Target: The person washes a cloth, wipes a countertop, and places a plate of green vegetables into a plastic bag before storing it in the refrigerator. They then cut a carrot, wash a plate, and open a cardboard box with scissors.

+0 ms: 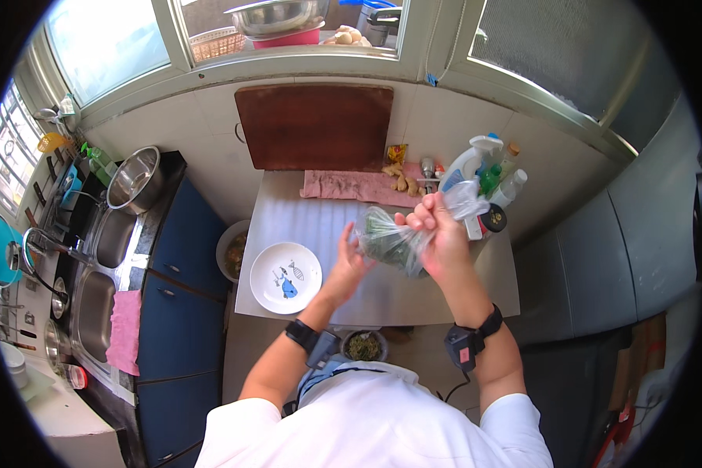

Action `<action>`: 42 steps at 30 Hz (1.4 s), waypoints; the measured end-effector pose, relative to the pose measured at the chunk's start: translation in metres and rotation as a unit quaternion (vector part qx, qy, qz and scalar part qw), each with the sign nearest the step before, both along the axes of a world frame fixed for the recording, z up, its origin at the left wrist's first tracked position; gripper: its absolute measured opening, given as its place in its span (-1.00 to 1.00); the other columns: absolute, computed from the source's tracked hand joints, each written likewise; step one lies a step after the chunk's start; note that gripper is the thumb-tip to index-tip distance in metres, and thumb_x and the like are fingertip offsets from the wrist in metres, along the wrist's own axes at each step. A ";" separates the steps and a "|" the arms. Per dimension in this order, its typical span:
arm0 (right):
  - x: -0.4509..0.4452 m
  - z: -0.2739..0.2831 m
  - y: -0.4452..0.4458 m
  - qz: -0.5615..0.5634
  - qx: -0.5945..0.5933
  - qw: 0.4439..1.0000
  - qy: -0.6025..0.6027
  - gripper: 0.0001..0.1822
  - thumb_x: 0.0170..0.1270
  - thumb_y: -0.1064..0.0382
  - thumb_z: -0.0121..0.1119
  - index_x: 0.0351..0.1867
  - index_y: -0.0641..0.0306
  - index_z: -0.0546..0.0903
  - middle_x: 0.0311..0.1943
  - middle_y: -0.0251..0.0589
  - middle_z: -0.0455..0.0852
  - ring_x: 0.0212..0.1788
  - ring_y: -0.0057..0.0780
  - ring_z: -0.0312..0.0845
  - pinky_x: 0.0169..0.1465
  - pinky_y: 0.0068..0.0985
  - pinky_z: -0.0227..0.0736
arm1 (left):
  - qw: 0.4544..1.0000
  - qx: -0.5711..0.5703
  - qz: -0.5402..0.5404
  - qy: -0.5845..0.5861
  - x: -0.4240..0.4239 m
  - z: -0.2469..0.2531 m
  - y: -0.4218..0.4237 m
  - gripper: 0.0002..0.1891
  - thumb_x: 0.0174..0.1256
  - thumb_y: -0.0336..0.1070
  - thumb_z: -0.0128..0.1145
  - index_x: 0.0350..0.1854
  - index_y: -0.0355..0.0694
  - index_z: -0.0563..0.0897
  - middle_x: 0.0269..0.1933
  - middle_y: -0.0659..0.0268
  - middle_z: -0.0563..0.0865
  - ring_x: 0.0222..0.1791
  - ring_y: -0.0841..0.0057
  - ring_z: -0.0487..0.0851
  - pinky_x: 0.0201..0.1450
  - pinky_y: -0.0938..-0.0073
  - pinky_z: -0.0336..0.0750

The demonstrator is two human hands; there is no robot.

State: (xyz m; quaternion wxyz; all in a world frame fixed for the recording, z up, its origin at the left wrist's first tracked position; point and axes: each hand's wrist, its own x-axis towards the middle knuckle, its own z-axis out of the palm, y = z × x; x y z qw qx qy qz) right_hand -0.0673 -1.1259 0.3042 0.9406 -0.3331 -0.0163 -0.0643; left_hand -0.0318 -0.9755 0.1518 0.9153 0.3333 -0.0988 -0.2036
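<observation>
My right hand [443, 237] grips the gathered neck of a clear plastic bag [386, 240] with green leafy vegetables inside, held above the metal table [380, 301]. Beside the bag's left end is my left hand [349, 266], its fingers spread; whether they touch the bag cannot be told. A round white plate [261, 281] printed with a blue figure and a fish skeleton lies at the table's left front.
A pink cloth [345, 186], ginger [408, 185], a spray bottle [465, 164] and other bottles line the table's back edge. Behind stands a brown cutting board [316, 128]. Left are a bucket [223, 251] and sinks [95, 310]; below sits a bowl of greens [364, 346].
</observation>
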 end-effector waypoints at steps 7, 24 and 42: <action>0.003 -0.012 -0.006 -0.148 -0.247 0.957 0.036 -0.69 0.51 0.07 -0.20 -0.34 0.21 0.40 -0.54 -0.32 0.45 -0.34 -0.44 0.51 -0.03 -0.31 0.50 | 0.987 -0.053 -0.152 0.008 -0.003 0.050 -0.033 -0.33 0.09 -0.18 0.40 0.24 -0.27 0.40 0.15 0.33 0.54 0.14 0.50 0.49 0.20 0.41 0.39; -0.013 -0.048 -0.015 -0.190 -0.345 0.918 0.038 -0.69 0.52 0.07 -0.21 -0.24 0.27 0.41 -0.39 -0.15 0.63 -0.18 -0.38 0.62 -0.05 -0.44 0.50 | 0.964 -0.038 -0.263 -0.020 -0.018 0.061 -0.029 -0.18 0.04 -0.29 0.40 0.36 -0.18 0.21 0.19 0.27 0.46 0.18 0.45 0.46 0.19 0.35 0.43; -0.034 -0.016 -0.010 -0.172 -0.219 0.958 0.064 -0.69 0.50 0.02 -0.18 -0.27 0.20 0.41 -0.40 -0.12 0.63 -0.16 -0.22 0.61 0.02 -0.24 0.48 | 0.979 -0.090 -0.179 -0.022 0.008 0.046 -0.023 -0.10 0.05 0.03 0.40 0.41 -0.10 0.18 0.25 0.28 0.43 0.28 0.41 0.36 0.29 0.28 0.29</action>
